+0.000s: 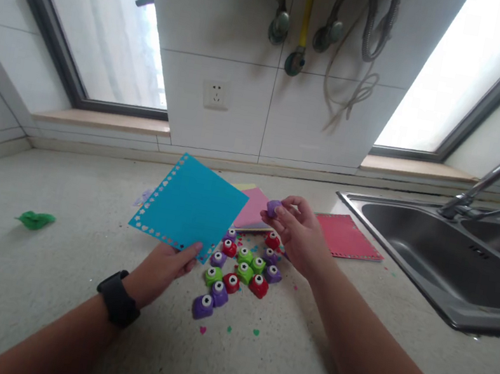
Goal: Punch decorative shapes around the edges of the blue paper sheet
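blue paper [198, 204] tilts above the tabletop [66, 296] at ten o'clock from the loose punches [245, 271], with rows of small cutouts along two edges; the other two look mostly plain. the left hand [171, 261] has its grip pinched on the lower corner, thumb on top. the right hand [300, 231], at one o'clock, has its grip drawn in around a small purple punch [273, 208], clear of the paper. this looks like a pause between cuts in edge decorating; another cut would call for sliding a plain edge into the punch's slot. pink paper [251, 206] lies at twelve, red paper [351, 234] at two. no brand or writing can be read; the marks on the punch tops are too small to tell.
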The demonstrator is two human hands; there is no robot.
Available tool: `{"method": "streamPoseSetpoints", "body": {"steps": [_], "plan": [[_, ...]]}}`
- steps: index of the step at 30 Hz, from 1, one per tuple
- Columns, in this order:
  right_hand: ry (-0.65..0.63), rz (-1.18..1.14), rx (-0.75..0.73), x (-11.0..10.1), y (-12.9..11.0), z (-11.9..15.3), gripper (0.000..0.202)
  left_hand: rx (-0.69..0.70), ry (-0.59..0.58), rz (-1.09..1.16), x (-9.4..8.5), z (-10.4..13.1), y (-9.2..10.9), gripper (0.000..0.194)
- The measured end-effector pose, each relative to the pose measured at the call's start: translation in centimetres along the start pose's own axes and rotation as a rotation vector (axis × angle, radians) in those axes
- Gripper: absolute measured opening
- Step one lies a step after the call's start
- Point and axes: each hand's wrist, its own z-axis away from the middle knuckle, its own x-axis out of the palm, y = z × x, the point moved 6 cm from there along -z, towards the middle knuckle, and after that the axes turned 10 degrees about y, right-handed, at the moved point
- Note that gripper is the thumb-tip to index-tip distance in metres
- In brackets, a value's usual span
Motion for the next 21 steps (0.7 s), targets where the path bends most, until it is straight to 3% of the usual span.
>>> {"method": "streamPoseSetpoints", "body": {"steps": [7,13,21], "plan": [[-0.049,0.045,-0.238,1.1,-2.3,1.6,0.038,0.097,0.004,-0.277,-0.1,0.8,1.6,0.054],[-0.100,0.062,-0.497,2.0,-4.7,3.4,0.036,0.102,0.014,-0.338,-0.1,0.8,1.4,0.056],[-0.129,0.172,-0.621,2.0,-5.5,4.4,0.038,0.143,0.014,-0.460,-0.1,1.2,1.8,0.054]]}}
